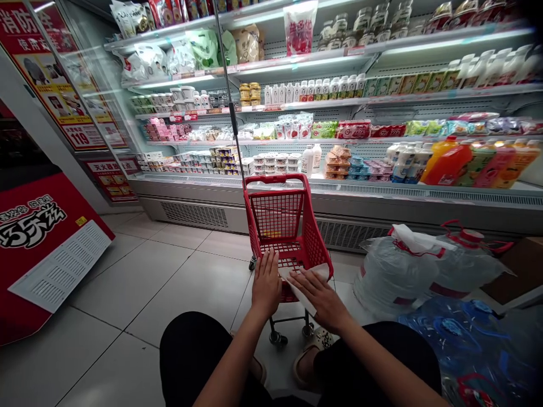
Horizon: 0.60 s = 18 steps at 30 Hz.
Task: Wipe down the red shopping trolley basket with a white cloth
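A small red plastic shopping cart point(278, 180) stands just in front of my knees, its open-grid basket facing me. My left hand point(267, 282) rests at the left part of its near rim, fingers stretched out and nothing seen in them. At the near right corner, my right hand point(320, 297) presses a white cloth or wipe point(302, 291) against the rim. Part of the cloth shows beyond the fingers and part below them; the thumb is hidden. A dark pole point(232, 113) rises from the cart's far left corner.
A lit refrigerated shelf unit point(203, 195) with dairy and drinks spans the back. To the right are large bagged water jugs point(394, 277) and blue-wrapped bottles point(449, 328). A red cabinet point(38, 186) stands left. Grey floor tiles point(161, 277) lie between.
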{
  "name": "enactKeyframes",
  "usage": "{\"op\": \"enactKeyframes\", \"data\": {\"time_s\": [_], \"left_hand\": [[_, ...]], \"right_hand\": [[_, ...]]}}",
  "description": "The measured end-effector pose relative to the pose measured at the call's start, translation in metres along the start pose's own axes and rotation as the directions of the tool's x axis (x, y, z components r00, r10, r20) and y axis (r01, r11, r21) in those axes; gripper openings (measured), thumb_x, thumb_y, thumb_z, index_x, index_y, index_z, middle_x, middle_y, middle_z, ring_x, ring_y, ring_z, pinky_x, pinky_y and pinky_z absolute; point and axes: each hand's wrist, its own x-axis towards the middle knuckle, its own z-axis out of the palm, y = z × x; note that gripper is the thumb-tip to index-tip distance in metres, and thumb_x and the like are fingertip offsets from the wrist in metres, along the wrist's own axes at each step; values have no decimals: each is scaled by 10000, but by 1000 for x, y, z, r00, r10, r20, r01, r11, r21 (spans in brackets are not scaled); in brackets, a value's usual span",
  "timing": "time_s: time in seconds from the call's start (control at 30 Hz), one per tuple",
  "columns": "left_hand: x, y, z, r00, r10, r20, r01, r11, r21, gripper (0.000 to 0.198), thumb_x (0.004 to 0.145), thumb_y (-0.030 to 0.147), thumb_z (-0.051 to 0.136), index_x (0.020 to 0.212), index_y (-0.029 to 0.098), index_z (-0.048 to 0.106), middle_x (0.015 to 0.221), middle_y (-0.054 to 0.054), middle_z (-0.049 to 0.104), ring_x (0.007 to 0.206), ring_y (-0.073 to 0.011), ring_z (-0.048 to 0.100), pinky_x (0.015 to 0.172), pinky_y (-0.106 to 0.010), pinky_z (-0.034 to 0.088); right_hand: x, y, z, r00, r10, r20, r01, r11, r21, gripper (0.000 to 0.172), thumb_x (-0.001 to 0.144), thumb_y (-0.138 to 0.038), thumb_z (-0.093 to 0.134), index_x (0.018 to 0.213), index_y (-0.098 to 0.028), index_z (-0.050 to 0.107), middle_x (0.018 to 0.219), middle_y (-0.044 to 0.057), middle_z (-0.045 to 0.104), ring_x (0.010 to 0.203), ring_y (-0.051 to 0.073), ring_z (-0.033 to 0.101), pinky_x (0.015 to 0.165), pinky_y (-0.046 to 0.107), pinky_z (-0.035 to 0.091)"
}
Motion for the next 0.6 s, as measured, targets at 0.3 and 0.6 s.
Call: {"op": "enactKeyframes", "data": {"time_s": [0.3, 0.6], "left_hand": [[7, -19, -10, 997, 40, 66, -41, 999, 10, 668, 959, 112, 357, 1621, 198, 338, 1745, -62, 225, 1626, -233, 160, 1325, -561, 168], [7, -32, -11, 998, 15, 55, -16, 999, 29, 681, 931, 100, 369, 1602, 218, 369, 1743, -43, 234, 1626, -231, 156, 1329, -547, 163]], "right_hand": [[-8, 97, -3, 982, 187, -16, -186, 981, 52, 633, 1107, -335, 320, 1688, -346, 70, 1700, -32, 351, 1578, 190, 294, 1329, 510, 167], [10, 54, -16, 813, 487, -319, -405, 867, 290, 695, 1063, -263, 289, 1701, -263, 14, 1747, 55, 222, 1606, 287, 209, 1264, 581, 322]]}}
